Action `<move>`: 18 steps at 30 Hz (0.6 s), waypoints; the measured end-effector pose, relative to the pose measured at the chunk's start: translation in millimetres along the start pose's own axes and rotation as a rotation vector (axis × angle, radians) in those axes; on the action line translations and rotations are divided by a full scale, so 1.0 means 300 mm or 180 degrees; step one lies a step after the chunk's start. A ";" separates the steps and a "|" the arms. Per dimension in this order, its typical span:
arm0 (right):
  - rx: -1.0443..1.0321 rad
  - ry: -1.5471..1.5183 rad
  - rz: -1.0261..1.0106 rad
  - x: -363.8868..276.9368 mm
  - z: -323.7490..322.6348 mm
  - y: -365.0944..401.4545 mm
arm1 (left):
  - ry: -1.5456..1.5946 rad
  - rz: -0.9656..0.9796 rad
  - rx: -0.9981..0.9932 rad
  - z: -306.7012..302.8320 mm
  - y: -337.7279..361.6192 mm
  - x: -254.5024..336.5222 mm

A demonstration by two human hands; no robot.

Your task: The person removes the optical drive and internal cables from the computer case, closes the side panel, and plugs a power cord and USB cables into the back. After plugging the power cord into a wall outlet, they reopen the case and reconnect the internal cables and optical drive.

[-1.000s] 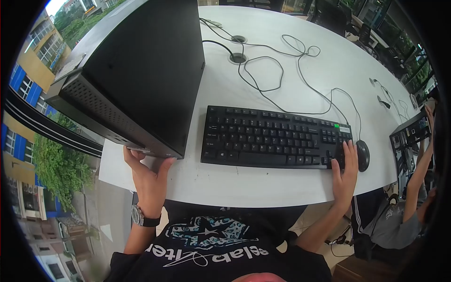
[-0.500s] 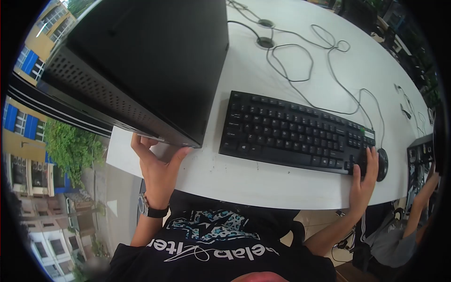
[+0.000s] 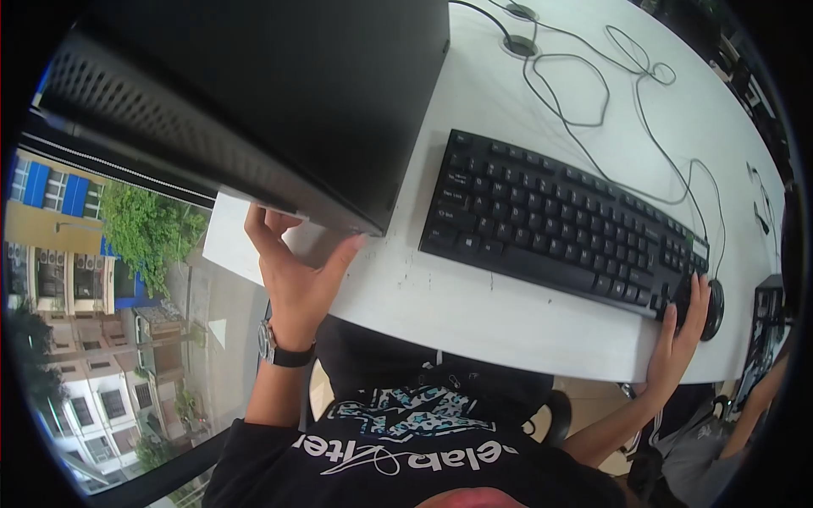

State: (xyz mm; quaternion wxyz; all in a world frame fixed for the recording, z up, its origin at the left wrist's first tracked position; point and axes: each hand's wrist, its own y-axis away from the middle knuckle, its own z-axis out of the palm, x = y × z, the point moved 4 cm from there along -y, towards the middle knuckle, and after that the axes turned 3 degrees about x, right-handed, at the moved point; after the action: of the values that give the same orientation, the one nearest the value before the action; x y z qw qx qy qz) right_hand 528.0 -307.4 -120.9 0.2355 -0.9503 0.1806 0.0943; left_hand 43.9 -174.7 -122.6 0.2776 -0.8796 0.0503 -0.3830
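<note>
A black computer tower [image 3: 305, 93] with a perforated side fills the upper left of the head view. My left hand [image 3: 296, 284], with a watch on its wrist, is at the tower's lower near end. Its thumb presses by the bottom corner while the fingers bend around the other side, their tips partly hidden. To the right, a black keyboard [image 3: 542, 229] lies at a slant on the white table. My right hand [image 3: 682, 334] rests on the keyboard's right end, fingers stretched over the number pad. Beside those fingers sits a black mouse [image 3: 715, 310].
Grey cables [image 3: 605, 106] loop over the white table [image 3: 474, 317], some near a round cable hole [image 3: 519, 46]. On the left is a window with buildings outside. Another person's arm [image 3: 758, 398] shows at the far right, near a dark device [image 3: 766, 313].
The view has shifted, so the tower, keyboard and both hands appear farther right in the frame. Both hands keep about the same places on the tower and keyboard.
</note>
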 end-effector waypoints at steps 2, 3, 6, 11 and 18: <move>0.0027 -0.0052 0.0004 -0.001 0.002 0.004 | -0.0056 -0.0007 0.0047 0.000 -0.001 0.000; 0.0044 -0.0077 0.0047 -0.011 -0.001 0.004 | -0.0105 -0.0076 0.0068 -0.002 0.004 0.005; 0.0121 -0.0003 0.0003 -0.026 -0.012 0.010 | 0.0032 -0.0264 0.0067 -0.004 0.011 0.036; 0.0244 0.0044 -0.0230 -0.012 -0.001 0.016 | 0.0207 -0.0380 0.0331 -0.024 0.040 0.037; 0.0207 -0.0164 -0.0418 -0.012 0.002 0.011 | 0.1273 0.2323 0.0564 0.013 0.371 0.161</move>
State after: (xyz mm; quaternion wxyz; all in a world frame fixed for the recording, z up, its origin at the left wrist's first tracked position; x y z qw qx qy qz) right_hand 523.5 -308.9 -121.8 0.2765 -0.9492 0.1148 0.0971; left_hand 94.4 -281.3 -152.1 0.4544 -0.6853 0.3781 -0.4255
